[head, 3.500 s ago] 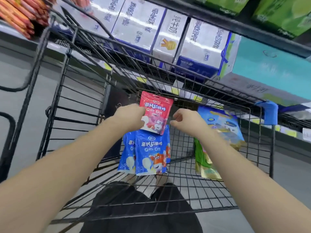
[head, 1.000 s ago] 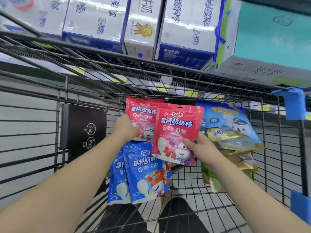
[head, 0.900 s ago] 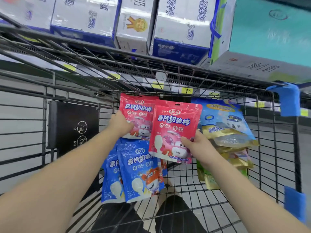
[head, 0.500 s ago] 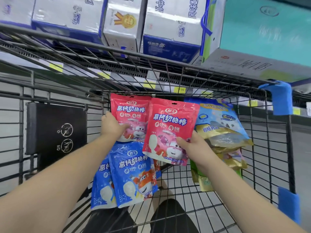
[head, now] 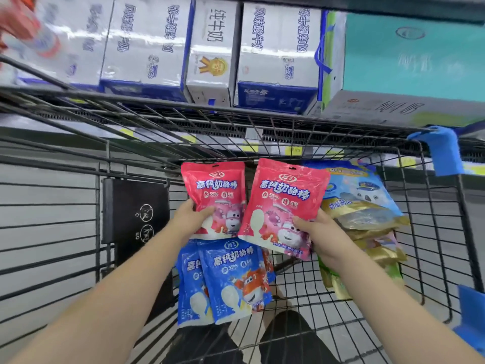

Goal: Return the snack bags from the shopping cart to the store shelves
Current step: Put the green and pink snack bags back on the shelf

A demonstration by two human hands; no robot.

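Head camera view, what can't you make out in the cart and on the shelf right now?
- Rear blue bag: head view, mostly covered by the front blue bag.
- Gold and green bags: head view, partly behind the right hand, print blurred.
- Red item, top left: head view, cut by the frame edge and blurred.
- Left hand: fingers hidden behind the red bag it holds.

Right hand [head: 324, 241] now with second red bag [head: 286, 195], beside first red bag [head: 215, 186].

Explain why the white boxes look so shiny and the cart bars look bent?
Head view: light glares off the glossy white boxes; the wide-angle lens bows the cart wires; the red item at top left is blurred; the red snack bags are sharp.
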